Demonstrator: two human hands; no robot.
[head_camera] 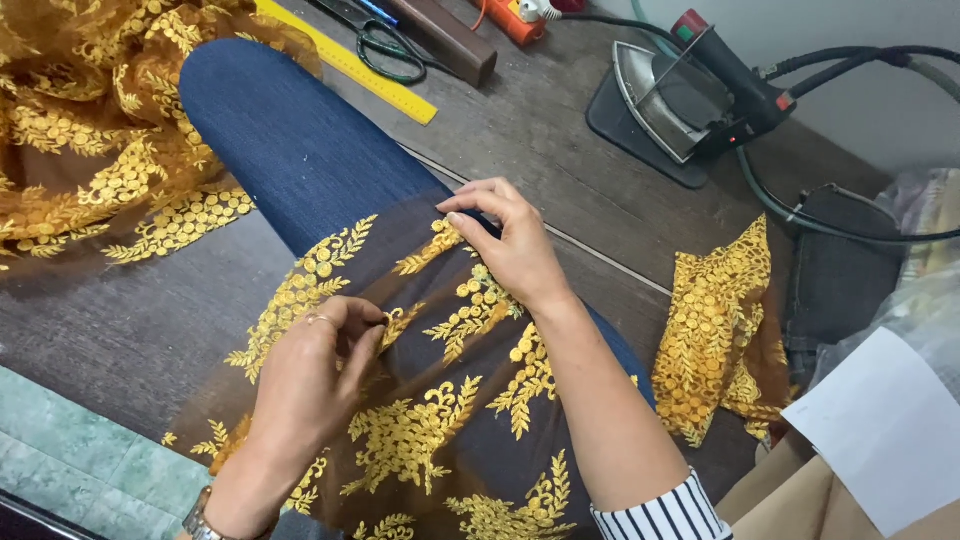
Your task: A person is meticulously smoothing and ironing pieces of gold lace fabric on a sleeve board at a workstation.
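A sheer brown lace fabric with gold embroidered leaves (440, 420) lies draped over a long padded form covered in blue denim (300, 150) on the wooden table. My left hand (310, 375), with a ring on it, pinches a fold of the lace near a gold motif. My right hand (505, 245) rests further up the form, fingertips pressing the lace edge against the denim. A striped cuff shows on my right arm.
More gold lace (90, 130) is heaped at the far left, and a smaller piece (715, 330) lies to the right. A steam iron (700, 90) rests on a dark pad at the back, cables trailing right. Yellow ruler (350, 65), scissors (385, 45), white paper (885, 425).
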